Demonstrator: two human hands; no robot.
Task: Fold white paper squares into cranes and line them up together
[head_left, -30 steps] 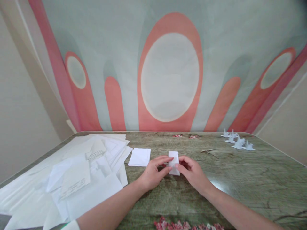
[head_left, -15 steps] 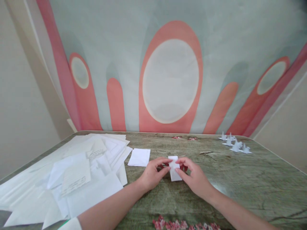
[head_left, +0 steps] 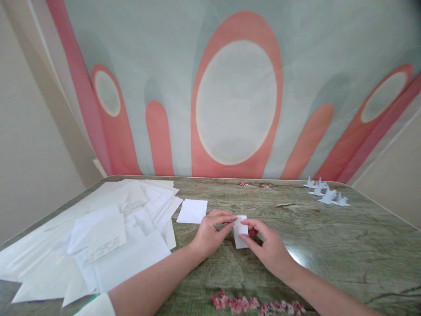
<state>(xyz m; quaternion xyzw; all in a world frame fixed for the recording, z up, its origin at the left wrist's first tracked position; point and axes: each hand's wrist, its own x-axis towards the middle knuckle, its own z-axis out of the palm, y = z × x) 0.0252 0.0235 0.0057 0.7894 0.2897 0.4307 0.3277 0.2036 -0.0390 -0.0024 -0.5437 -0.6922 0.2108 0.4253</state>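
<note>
Your left hand [head_left: 210, 232] is closed to a narrow pinch, thumb and forefinger nearly meeting on the upper left edge of the folded paper [head_left: 241, 240]. Your right hand [head_left: 270, 248] is curved rather wider: thumb on the near face by the right edge, forefinger above it, other fingers curled behind; their exact hold is hidden. Landmark, the square stack [head_left: 192, 211]: the folded paper is to its right and a little nearer you, well apart from it. Cannot tell whether the paper's lower edge meets the table [head_left: 335, 259]. Judged handling: next to no weight, thin and pliant, stiffer where layers double up; takes a crease readily, likely to slide on a tabletop this glossy, and tears or crumples under a hard squeeze. Best held by its side edges, fingertips only, pads flat along a fold. Farther out, left of the stack and reaching toward you, a loose heap of white sheets [head_left: 131, 263], its right edge just beside it. Far to the stack's right, small white paper figures [head_left: 329, 195] stand grouped, five by count. Beyond the stack, a pink-and-grey backdrop [head_left: 237, 101].
</note>
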